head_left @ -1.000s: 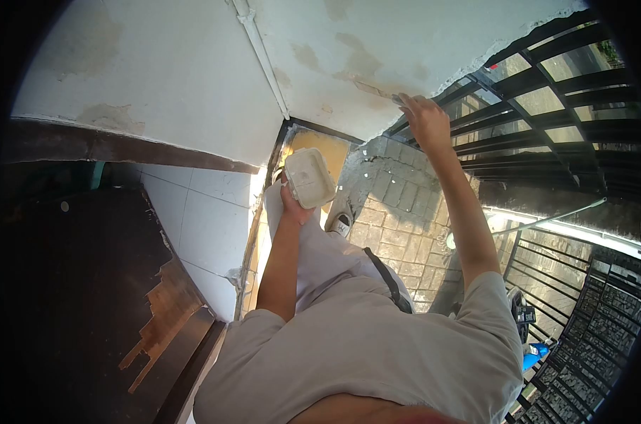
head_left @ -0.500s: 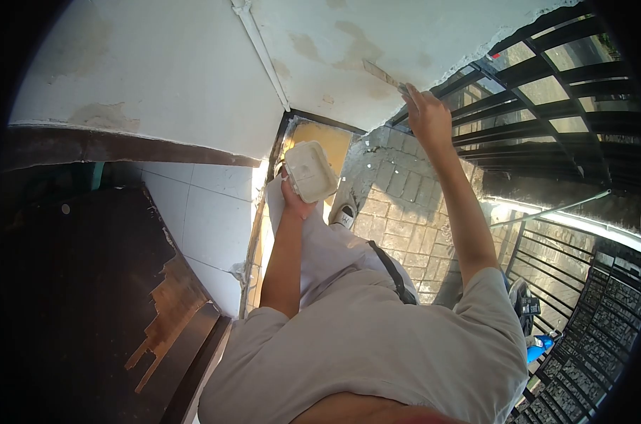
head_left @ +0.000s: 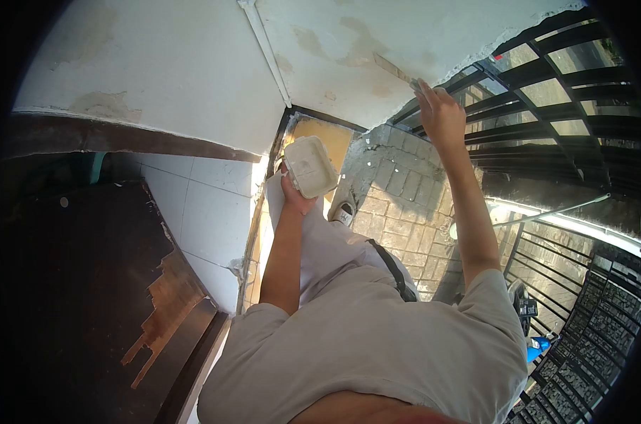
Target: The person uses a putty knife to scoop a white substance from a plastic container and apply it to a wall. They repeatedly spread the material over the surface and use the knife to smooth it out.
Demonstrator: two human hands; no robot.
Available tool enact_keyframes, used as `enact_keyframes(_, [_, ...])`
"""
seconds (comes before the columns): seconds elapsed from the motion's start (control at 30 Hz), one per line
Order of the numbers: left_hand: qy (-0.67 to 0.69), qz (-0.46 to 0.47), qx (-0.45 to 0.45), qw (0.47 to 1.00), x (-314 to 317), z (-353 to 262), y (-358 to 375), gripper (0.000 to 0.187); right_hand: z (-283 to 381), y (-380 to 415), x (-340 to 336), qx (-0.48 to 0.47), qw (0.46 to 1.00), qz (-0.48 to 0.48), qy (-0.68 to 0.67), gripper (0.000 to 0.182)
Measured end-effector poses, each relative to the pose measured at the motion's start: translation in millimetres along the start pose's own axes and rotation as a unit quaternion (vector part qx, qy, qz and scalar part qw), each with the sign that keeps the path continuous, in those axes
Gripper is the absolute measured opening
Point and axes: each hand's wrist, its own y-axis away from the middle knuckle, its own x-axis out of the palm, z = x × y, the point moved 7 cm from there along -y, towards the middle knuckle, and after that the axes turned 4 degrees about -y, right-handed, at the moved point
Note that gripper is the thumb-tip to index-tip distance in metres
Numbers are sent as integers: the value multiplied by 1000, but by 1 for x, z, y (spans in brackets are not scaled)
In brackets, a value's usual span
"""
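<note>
My left hand (head_left: 297,196) grips a pale, shallow container (head_left: 310,167) from its near side and underneath, with its open top facing up. It looks like a light-coloured food box with some whitish matter inside. Up at the right, my right hand (head_left: 442,115) is closed round the handle of a putty knife (head_left: 395,71). The blade points up and left, its flat overlapping the white wall (head_left: 320,81) near the wall's rough right edge. Brownish patches (head_left: 363,42) mark the wall to the left of the blade.
Black metal bars (head_left: 546,85) run beside the wall's broken edge on the right. Below lies brick paving (head_left: 394,201) with small white crumbs. A dark door (head_left: 80,283) with peeled veneer stands at left, beside white floor tiles (head_left: 207,205). A blue object (head_left: 538,348) sits low right.
My right hand and the putty knife have shifted a little to the right and down along the wall. My left hand keeps the container in nearly the same place.
</note>
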Motion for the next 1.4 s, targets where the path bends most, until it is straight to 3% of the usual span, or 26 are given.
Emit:
enact_keyframes(0.2, [-33,50,-1,998,11,2,6,73,25,-17,12,-42,994,98,29,30])
enact_keyframes(0.4, [-36,12,-2,999,11,3,4,68,26,-64,-6,-90,993,67,37,27])
enact_keyframes(0.5, [-28,24,7,999,7,1,2,68,42,-67,-48,-35,997,59,-24,26])
enact_keyframes(0.6, [-29,0,15,999,6,-2,4,69,52,-57,-66,42,983,58,-168,27])
enact_keyframes(0.7, [-36,53,12,998,11,-4,6,70,45,-49,-51,109,966,56,-226,25])
enact_keyframes(0.8, [-28,55,13,998,12,-4,6,72,30,-47,-19,181,922,69,-334,22])
enact_keyframes(0.9, [-30,24,15,999,4,-3,8,74,32,-51,-8,196,917,35,-344,24])
enact_keyframes(1.0, [-25,38,11,999,5,-2,7,75,29,-56,10,126,917,-22,-379,26])
enact_keyframes(1.17, [-25,21,13,999,7,-2,9,75,25,-72,28,71,937,-34,-339,25])
enact_keyframes(1.4, [-23,19,4,1000,-7,-6,8,73,22,-72,-4,29,935,-87,-344,25])
